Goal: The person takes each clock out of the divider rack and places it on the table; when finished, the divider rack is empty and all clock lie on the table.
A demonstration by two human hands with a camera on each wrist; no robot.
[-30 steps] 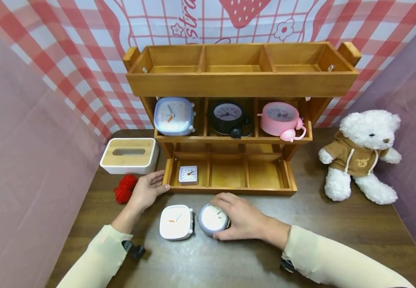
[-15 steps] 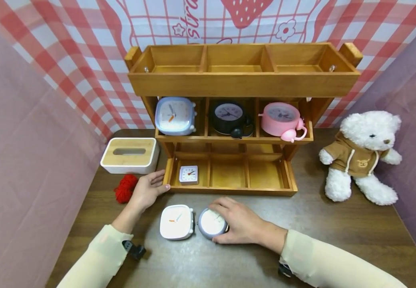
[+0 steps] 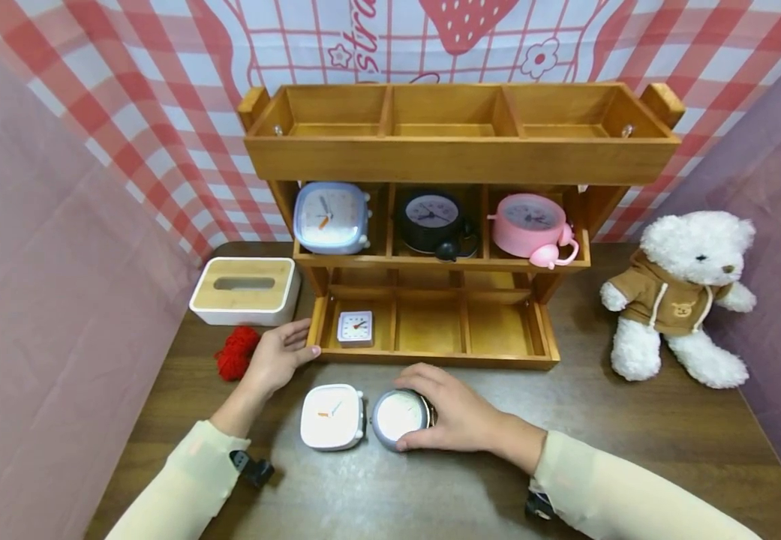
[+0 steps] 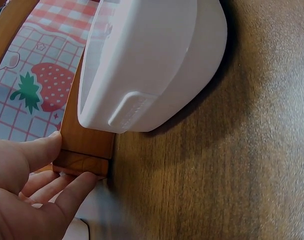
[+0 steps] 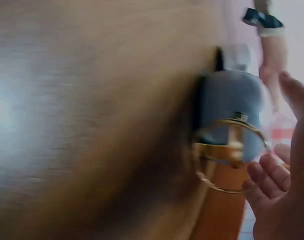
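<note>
In the head view, my right hand [image 3: 454, 412] curves its thumb and fingers round the edge of a round grey-rimmed clock [image 3: 398, 416] lying face up on the table. Its gold ring [image 5: 231, 190] shows at the back in the blurred right wrist view, where contact is hard to judge. To its left lies a white square clock [image 3: 331, 417]. My left hand [image 3: 277, 358] holds the lower left corner of a wooden shelf [image 3: 431, 358], thumb on one side and fingers on the other. A small white clock [image 3: 355, 328] sits in the shelf's bottom left compartment.
The shelf's middle tier holds a blue clock [image 3: 331, 217], a black clock [image 3: 432, 221] and a pink clock [image 3: 530, 225]. A tissue box [image 3: 247, 291] and red yarn [image 3: 236, 352] are at left. A teddy bear [image 3: 680, 296] sits at right.
My right hand has shifted slightly over the round clock, and more of the clock's right rim shows. My left hand stays at the shelf corner.
</note>
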